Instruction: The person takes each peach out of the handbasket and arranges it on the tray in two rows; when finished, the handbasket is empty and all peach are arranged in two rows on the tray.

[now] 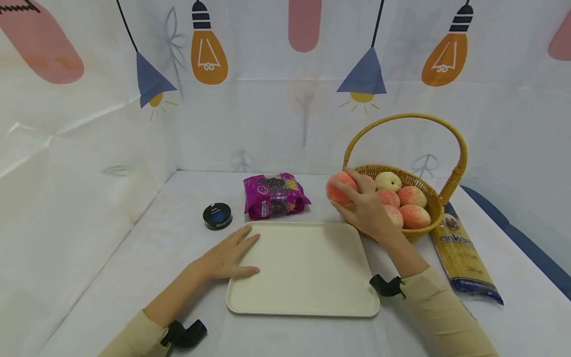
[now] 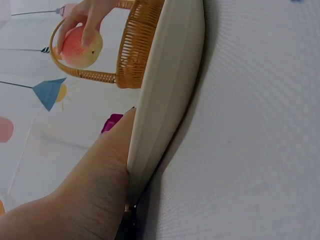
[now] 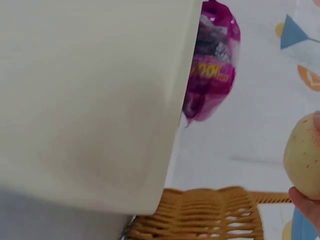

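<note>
My right hand (image 1: 368,210) grips a pink-and-cream peach (image 1: 341,188) at the left rim of a wicker basket (image 1: 436,213). In the left wrist view that peach (image 2: 82,47) is held above the basket (image 2: 137,47), and in the right wrist view only part of the peach (image 3: 304,157) shows at the edge. More peaches (image 1: 412,196) lie inside the basket. My left hand (image 1: 227,255) rests with spread, straight fingers on the left rim of a cream tray (image 1: 303,272). Nothing lies on the tray.
Behind the tray sits a purple packet (image 1: 274,196) with dark fruit pictured on it. A round black tin (image 1: 217,216) stands left of that. A yellow pasta packet (image 1: 466,253) lies right of the basket. The basket's tall handle (image 1: 410,116) arches above it.
</note>
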Demonstrator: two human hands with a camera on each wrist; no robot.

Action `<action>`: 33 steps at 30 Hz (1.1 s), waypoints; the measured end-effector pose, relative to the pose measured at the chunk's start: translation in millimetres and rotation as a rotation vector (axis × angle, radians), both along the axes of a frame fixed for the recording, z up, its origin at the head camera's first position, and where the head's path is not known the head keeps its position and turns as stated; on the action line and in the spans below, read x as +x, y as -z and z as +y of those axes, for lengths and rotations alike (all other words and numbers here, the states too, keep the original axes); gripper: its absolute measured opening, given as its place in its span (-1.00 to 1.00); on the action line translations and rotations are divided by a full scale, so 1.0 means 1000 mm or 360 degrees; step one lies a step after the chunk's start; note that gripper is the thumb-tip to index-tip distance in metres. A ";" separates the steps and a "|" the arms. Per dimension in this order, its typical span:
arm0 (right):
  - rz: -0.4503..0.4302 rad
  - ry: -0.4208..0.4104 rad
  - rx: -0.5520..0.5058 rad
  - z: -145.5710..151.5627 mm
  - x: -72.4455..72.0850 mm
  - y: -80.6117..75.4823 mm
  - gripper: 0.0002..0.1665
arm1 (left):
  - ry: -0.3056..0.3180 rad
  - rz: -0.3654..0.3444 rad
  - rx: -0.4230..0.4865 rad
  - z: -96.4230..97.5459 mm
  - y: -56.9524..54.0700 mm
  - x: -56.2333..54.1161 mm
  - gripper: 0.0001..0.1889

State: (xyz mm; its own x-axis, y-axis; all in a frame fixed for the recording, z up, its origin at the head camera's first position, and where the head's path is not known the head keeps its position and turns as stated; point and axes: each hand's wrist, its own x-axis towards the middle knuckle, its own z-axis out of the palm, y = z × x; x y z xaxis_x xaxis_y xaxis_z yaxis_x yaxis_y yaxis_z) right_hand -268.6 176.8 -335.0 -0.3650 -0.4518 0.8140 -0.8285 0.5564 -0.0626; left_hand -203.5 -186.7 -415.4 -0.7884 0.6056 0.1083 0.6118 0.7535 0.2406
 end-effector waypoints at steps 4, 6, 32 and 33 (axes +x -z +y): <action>-0.0033 -0.0061 0.0043 -0.012 0.008 -0.004 -0.36 | -0.0014 -0.0015 -0.0014 -0.002 0.000 0.000 -0.06; -0.0054 -0.0090 0.0072 -0.018 0.011 -0.005 -0.38 | -0.0015 -0.0015 -0.0013 -0.002 0.001 0.000 -0.07; -0.0304 -0.0270 0.0442 -0.093 0.011 0.011 -0.43 | -0.0018 0.0008 0.0023 0.000 0.000 0.000 -0.09; -0.0309 -0.0277 0.0454 -0.095 0.011 0.013 -0.44 | -0.0016 0.0006 0.0026 0.001 -0.001 0.000 -0.09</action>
